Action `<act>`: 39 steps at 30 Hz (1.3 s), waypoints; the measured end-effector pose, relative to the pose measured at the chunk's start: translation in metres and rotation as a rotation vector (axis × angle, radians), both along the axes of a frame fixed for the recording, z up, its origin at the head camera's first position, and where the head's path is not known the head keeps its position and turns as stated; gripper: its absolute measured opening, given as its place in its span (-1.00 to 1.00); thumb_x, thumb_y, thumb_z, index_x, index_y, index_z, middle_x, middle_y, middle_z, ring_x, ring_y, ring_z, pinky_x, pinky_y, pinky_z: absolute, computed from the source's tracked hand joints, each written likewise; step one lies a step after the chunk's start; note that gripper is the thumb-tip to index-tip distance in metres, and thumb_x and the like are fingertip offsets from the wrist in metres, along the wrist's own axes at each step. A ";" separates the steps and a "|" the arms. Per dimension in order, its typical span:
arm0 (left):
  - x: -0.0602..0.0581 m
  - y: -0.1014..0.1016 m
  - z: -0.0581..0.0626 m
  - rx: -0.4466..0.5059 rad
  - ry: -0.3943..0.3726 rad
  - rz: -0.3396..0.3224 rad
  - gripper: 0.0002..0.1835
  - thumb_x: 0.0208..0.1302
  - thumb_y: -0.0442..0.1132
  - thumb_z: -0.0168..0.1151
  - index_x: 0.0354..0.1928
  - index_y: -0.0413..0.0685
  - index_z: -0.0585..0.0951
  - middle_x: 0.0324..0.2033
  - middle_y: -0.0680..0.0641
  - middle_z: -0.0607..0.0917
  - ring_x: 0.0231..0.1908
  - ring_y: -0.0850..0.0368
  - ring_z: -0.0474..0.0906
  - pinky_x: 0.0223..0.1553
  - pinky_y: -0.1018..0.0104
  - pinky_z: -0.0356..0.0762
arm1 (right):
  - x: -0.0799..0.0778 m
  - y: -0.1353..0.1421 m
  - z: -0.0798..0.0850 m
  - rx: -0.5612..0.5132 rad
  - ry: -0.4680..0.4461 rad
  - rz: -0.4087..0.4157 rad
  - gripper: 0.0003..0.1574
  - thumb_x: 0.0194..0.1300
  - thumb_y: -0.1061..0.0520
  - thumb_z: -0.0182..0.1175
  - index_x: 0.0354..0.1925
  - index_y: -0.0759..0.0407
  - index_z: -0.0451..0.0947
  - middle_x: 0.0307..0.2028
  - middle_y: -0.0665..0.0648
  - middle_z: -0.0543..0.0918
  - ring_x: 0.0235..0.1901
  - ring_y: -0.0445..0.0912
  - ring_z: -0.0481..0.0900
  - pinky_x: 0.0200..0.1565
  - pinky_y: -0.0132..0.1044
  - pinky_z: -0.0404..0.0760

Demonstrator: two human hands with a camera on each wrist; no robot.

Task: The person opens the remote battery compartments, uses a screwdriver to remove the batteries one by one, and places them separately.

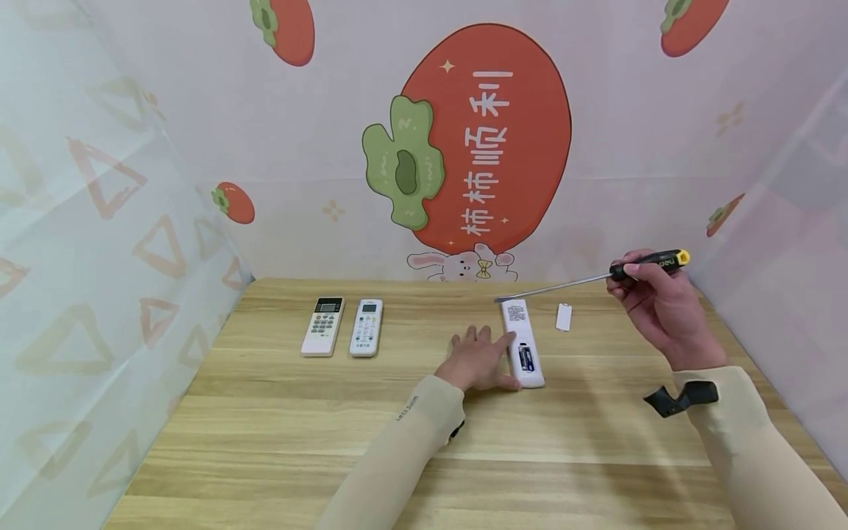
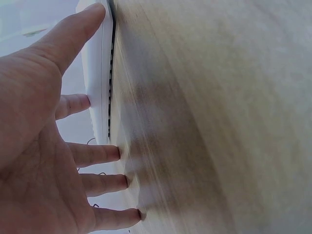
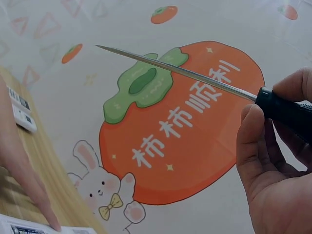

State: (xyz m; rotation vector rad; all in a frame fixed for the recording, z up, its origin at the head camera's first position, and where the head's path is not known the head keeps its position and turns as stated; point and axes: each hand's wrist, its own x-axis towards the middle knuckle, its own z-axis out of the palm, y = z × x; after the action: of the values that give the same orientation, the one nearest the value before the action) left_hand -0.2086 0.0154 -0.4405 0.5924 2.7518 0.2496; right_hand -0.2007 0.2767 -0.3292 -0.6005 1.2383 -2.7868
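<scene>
A white remote control (image 1: 519,324) lies back side up on the wooden table, its battery compartment uncovered with batteries (image 1: 526,358) inside. My left hand (image 1: 478,361) has its thumb and index finger against the remote's left edge; the other fingertips rest on the table, spread out, as the left wrist view shows. Raised at the right, my right hand (image 1: 657,302) grips a screwdriver (image 1: 652,263) by its black and yellow handle. The long metal shaft (image 3: 180,70) points left, its tip appearing above the remote's far end in the head view. A small white battery cover (image 1: 564,317) lies right of the remote.
Two more remotes lie face up at the back left: one white with a black top (image 1: 322,327), one all white (image 1: 366,328). A printed backdrop (image 1: 616,147) with persimmons stands behind the wooden table (image 1: 298,434), with pale side walls left and right.
</scene>
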 end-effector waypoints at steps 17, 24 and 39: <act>0.000 0.000 -0.004 0.004 0.003 0.002 0.01 0.13 0.45 0.29 0.58 0.44 0.15 0.52 -0.18 0.20 0.50 -0.28 0.04 0.40 -0.30 0.06 | -0.003 0.004 -0.003 -0.041 0.002 0.094 -0.65 0.48 0.55 -0.18 -0.09 0.55 0.57 -0.15 0.37 0.63 -0.20 0.15 0.76 -0.06 -0.16 0.69; -0.001 0.001 -0.004 0.001 0.011 0.000 0.01 0.13 0.46 0.29 0.59 0.43 0.15 0.52 -0.18 0.20 0.50 -0.29 0.05 0.40 -0.30 0.07 | -0.001 -0.001 -0.004 -0.001 -0.007 0.048 -0.66 0.45 0.56 -0.13 -0.08 0.49 0.58 -0.10 0.32 0.54 -0.12 0.12 0.74 0.00 -0.20 0.66; 0.000 0.000 -0.004 0.018 0.012 0.001 0.01 0.13 0.45 0.30 0.58 0.43 0.15 0.52 -0.19 0.20 0.50 -0.29 0.03 0.41 -0.30 0.05 | 0.000 -0.004 -0.007 0.025 -0.048 0.032 -0.76 0.52 0.45 -0.11 -0.17 0.37 0.52 -0.18 0.25 0.55 -0.20 0.04 0.71 -0.05 -0.29 0.67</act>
State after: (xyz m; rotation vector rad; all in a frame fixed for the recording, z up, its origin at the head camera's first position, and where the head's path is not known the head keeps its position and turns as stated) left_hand -0.2084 0.0150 -0.4444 0.5994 2.7641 0.2718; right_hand -0.2004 0.2726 -0.3358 -0.5434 1.2421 -2.7383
